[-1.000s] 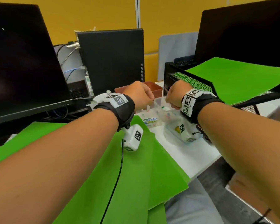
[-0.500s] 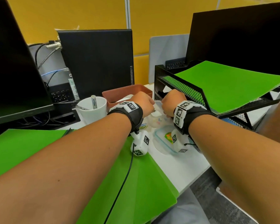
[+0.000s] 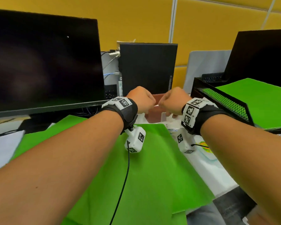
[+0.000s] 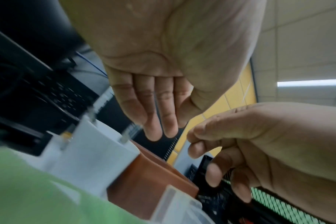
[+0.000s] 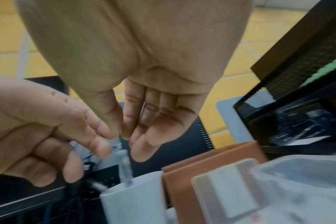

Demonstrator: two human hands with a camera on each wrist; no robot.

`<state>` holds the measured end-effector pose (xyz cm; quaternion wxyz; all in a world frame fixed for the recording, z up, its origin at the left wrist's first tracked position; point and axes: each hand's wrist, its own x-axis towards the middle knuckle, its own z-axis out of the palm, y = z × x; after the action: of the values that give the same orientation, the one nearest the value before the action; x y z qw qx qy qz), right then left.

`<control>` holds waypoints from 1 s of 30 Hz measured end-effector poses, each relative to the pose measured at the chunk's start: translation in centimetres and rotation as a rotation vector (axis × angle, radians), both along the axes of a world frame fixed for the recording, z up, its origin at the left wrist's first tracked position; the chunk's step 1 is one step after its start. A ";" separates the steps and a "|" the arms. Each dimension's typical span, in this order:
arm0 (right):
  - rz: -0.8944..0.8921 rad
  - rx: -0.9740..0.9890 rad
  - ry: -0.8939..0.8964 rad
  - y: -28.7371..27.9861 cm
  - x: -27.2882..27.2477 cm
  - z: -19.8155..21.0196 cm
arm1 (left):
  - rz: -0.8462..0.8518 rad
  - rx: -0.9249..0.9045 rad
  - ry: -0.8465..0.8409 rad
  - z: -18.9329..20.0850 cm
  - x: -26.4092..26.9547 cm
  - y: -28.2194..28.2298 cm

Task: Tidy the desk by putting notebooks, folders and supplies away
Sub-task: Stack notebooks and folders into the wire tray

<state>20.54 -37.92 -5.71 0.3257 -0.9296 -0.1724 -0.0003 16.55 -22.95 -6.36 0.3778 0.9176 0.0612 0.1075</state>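
White desk [image 3: 214, 174] before yellow partition panels [image 3: 136, 18], black monitor [image 3: 44, 65] at left.
Green folder [image 3: 152, 168] flat on the desk, long axis running away toward the monitor; second folder [image 3: 258, 101] atop black mesh tray [image 3: 225, 101]. Left hand [image 3: 140, 99] and right hand [image 3: 173, 99] close together above brown tray [image 3: 153, 112], fingers curled, grip impossible to tell. Wristband markings unreadable.

Green folders [image 3: 146, 168]: laid flat and overlapping on the desk [image 3: 217, 176] near its front edge.
Second green folder [image 3: 256, 101]: laid flat on the black mesh tray [image 3: 225, 101].
White mug [image 5: 136, 198]: upright, pens seen inside.
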 end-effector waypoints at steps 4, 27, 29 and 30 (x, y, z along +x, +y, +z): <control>0.154 -0.017 -0.033 6.2 -3.7 1.4 | 0.075 -0.083 -0.062 1.3 -6.7 5.3; 1.171 -0.628 -0.291 36.2 -29.6 -4.3 | 0.821 -0.211 -0.167 -4.4 -39.3 29.0; 1.195 -0.639 -0.312 37.0 -30.6 -5.1 | 0.832 -0.226 -0.131 -5.0 -40.1 29.2; 1.204 -0.637 -0.309 37.3 -30.9 -5.5 | 0.832 -0.232 -0.115 -5.2 -40.3 29.2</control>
<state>-10.40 -0.65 -11.17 -0.0474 -0.7119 -0.6937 0.0988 -23.76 6.28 -11.55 0.4057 0.7589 0.4162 0.2938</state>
